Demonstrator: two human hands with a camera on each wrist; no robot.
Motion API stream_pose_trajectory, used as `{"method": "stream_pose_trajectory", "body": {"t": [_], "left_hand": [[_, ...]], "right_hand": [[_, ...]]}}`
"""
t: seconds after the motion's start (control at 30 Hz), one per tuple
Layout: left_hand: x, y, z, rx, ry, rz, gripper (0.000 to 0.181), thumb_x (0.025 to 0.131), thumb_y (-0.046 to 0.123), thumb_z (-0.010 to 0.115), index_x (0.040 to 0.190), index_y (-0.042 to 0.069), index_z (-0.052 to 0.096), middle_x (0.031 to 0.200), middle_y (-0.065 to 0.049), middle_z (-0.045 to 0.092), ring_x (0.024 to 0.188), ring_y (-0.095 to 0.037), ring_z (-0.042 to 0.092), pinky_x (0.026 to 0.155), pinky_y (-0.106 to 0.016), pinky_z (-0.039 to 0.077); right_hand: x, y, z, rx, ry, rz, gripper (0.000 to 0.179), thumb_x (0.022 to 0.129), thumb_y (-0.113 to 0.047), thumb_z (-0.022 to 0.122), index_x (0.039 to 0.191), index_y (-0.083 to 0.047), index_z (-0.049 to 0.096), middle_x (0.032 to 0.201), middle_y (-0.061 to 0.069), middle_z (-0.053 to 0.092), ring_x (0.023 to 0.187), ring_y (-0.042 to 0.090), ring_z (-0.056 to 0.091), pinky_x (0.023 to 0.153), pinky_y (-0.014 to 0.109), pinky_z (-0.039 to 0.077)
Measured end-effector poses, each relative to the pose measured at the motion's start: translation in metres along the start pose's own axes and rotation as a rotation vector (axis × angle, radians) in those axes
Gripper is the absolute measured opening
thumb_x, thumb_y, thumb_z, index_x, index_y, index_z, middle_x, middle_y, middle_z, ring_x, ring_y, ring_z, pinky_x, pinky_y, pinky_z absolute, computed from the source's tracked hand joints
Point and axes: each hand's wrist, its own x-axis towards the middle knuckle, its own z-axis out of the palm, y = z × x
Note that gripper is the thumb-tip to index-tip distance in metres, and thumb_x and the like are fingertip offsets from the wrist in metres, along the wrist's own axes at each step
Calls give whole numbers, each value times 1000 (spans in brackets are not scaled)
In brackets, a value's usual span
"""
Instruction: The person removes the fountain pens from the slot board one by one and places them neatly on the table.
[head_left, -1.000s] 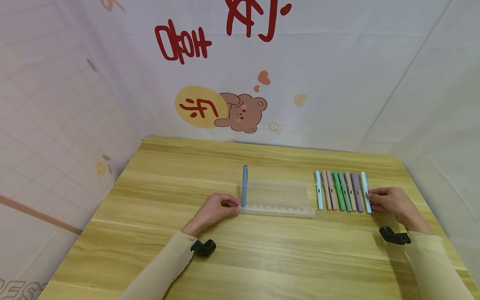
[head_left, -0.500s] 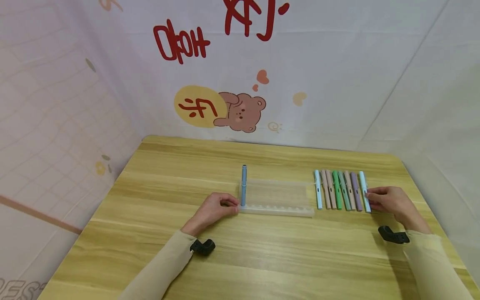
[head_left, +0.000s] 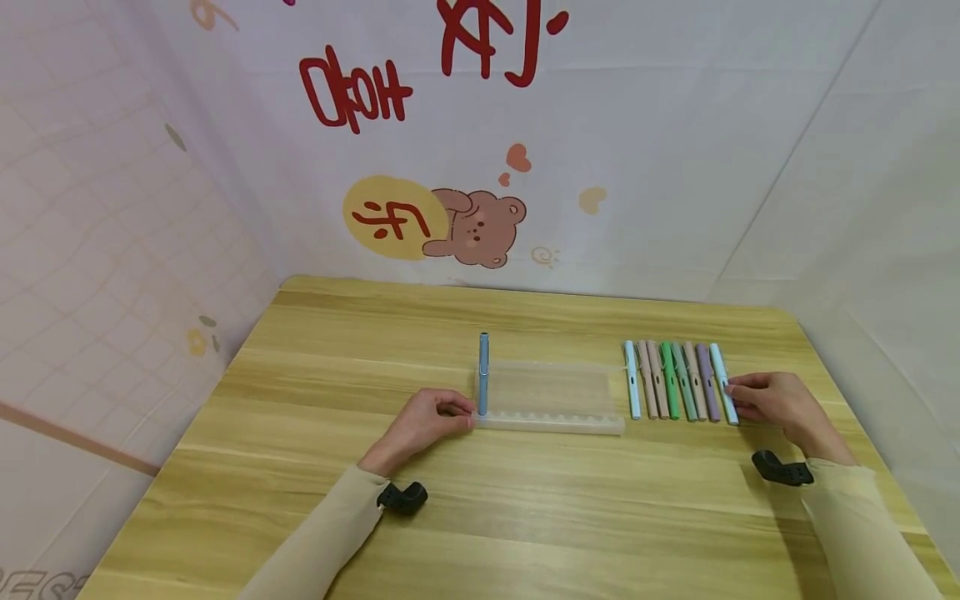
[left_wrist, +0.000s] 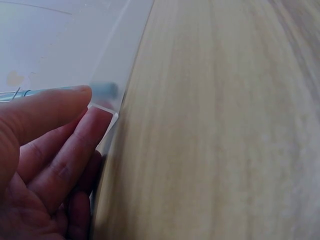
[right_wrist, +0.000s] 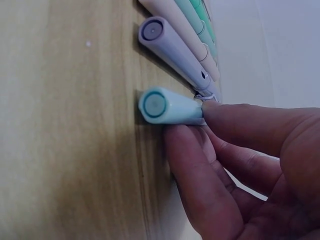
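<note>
A translucent pen rack [head_left: 551, 423] with a row of round notches lies on the table, and one blue pen [head_left: 483, 375] stands upright at its left end. My left hand [head_left: 431, 423] pinches the rack's left end; in the left wrist view the thumb [left_wrist: 60, 106] is on top and a fingertip meets the corner. Far to the right, my right hand [head_left: 780, 408] pinches a light blue pen [right_wrist: 175, 106] between thumb and fingers. That pen lies at the right end of a row of pens, beside a purple pen [head_left: 707, 383].
Left of the purple pen lie several more: a beige pen [head_left: 695, 379], a grey-green pen [head_left: 683, 382], a bright green pen [head_left: 670, 379], two brownish ones and another light blue pen [head_left: 632, 379]. A printed white cloth [head_left: 645, 125] borders the wooden table [head_left: 585, 517] behind.
The head view has shifted slightly. Both hands keep their holds, and the rack and pens stay in place.
</note>
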Motion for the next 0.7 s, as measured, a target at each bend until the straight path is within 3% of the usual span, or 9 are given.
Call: {"method": "stream_pose_trajectory", "body": {"t": [0.23,0.47,0.7], "left_hand": [[0,0,0,10,4,-4,16,93,16,78,108,11,79,97,3,75,93,-14,67,87,-37,50],[0,-2,0,18,5,-3,15,93,16,78,108,11,79,97,3,75,92,-13,67,86,-34,50],[0,-1,0,9,7,8,14,93,15,78,107,12,79,96,3,75,92,-14,67,87,-36,50]], "right_hand": [[0,1,0,3,1,-9,50,108,-12,55,134,29,44,103,7,72,83,4,71,76,29,60],[-5,6,0,-48,32,-18,57,108,-23,56,138,25,45,111,10,72,85,0,69,76,27,59],[-19,7,1,-36,112,-101,64,107,-31,58,143,21,43,103,-14,69,86,-5,68,75,23,58]]}}
